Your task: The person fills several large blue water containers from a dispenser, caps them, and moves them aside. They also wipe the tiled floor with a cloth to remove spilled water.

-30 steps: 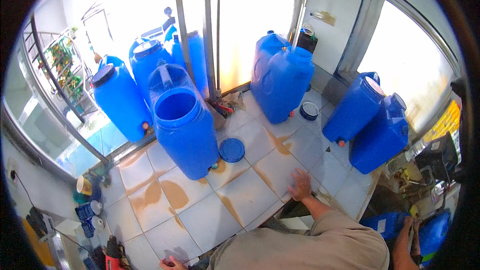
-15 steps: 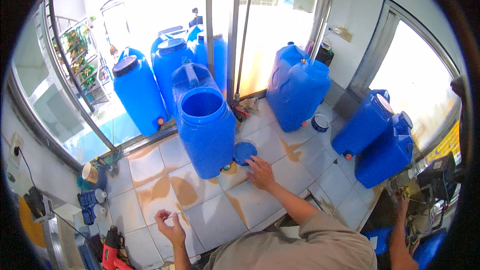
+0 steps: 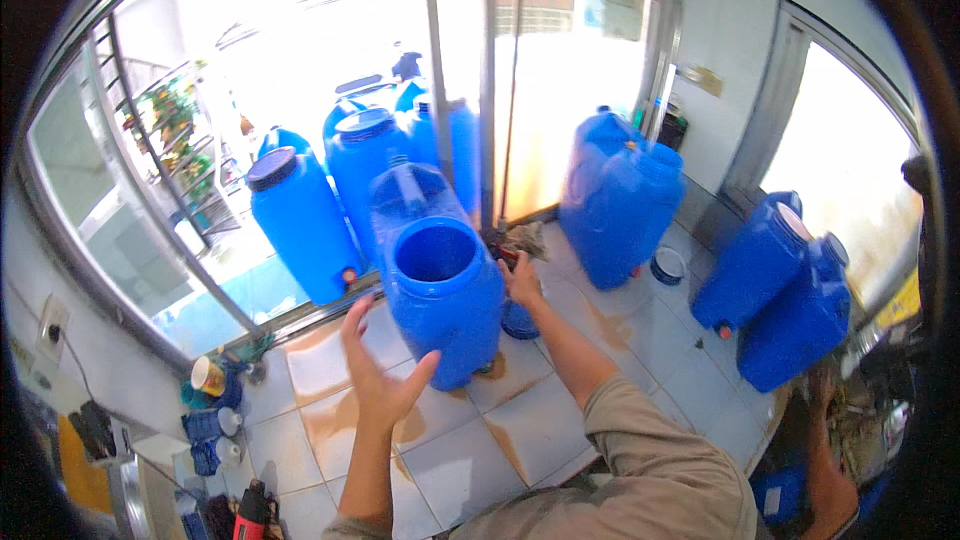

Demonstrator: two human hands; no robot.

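In front of me stands an open-topped blue plastic jug [image 3: 445, 325], upright on the tiles, with a moulded handle at its back. My left hand [image 3: 385, 380] is raised at its near left side, thumb and fingers spread, with nothing in it. On the other side, my right hand [image 3: 522, 282] reaches along the jug with fingers stretched out. Its fingertips are close to the jug's wall and a small red-and-black object [image 3: 508, 253]; whether they touch either is unclear. A blue screw lid [image 3: 519, 322] lies by the jug's base, partly behind my right forearm.
More blue jugs stand by the doorway [image 3: 305, 225], beside the glass [image 3: 620, 215] and at right [image 3: 790, 300]. A white-and-dark lid [image 3: 668, 265] lies on the tiles. A heat gun [image 3: 250, 512] and bottles [image 3: 215, 425] sit lower left. Another person's arm [image 3: 828, 470] shows lower right.
My left hand has risen toward the jug and its fingers have spread. My right hand has left the blue lid and moved up beside the jug. The view has shifted slightly.
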